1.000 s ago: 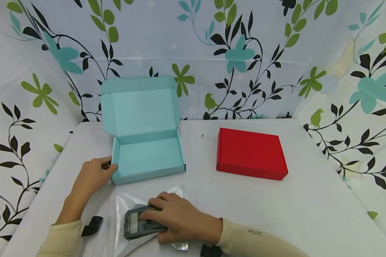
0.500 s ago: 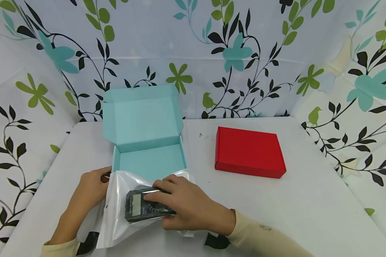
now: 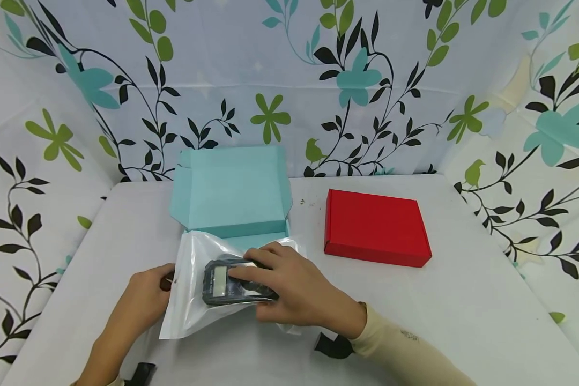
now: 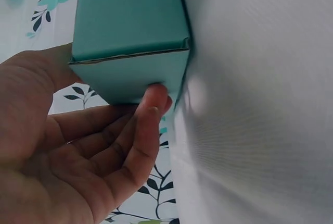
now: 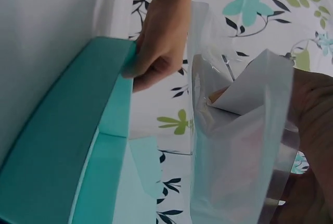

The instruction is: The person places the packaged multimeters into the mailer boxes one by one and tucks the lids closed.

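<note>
A white table (image 3: pixel 463 300) carries everything. On it, toward the left, stands an open teal box (image 3: pixel 231 187) with its lid tipped back; a closed red box (image 3: pixel 376 228) lies well apart to the right. Over the teal box's front part hangs a clear plastic bag (image 3: pixel 188 300) with a dark meter (image 3: pixel 227 284) inside. The right hand (image 3: pixel 294 289) grips the bag and meter, fingers curled over the top and thumb below. The left hand (image 3: pixel 145 300) rests at the teal box's front left corner, fingers straight against the wall, the fingertips (image 4: pixel 153 99) touching the cardboard.
</note>
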`<state>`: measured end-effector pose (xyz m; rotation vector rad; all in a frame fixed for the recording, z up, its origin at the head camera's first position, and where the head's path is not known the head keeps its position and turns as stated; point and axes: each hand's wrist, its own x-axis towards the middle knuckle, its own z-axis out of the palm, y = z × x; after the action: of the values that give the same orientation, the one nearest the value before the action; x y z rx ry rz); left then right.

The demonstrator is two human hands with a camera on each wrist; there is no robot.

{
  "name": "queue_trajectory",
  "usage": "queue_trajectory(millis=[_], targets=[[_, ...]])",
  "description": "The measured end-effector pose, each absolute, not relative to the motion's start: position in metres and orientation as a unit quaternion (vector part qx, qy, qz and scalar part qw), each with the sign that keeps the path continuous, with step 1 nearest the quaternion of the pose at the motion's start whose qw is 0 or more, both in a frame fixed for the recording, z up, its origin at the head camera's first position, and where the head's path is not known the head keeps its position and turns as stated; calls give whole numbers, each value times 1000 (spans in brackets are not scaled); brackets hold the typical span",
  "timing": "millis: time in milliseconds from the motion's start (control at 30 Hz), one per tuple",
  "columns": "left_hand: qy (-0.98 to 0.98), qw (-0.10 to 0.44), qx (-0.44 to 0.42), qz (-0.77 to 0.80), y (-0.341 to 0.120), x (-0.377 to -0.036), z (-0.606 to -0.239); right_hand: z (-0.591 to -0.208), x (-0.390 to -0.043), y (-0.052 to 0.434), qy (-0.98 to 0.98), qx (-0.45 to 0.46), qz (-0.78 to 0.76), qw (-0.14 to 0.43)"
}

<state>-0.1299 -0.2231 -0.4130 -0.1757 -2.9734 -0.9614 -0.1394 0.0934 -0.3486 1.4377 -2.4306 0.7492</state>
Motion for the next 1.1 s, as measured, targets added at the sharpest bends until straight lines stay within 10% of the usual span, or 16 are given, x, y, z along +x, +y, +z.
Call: queue_trajectory(millis=[1100], targets=[[-952,-36,-63,-296,-217,-113,-408,-357,-158,99,-867,468,167,45]])
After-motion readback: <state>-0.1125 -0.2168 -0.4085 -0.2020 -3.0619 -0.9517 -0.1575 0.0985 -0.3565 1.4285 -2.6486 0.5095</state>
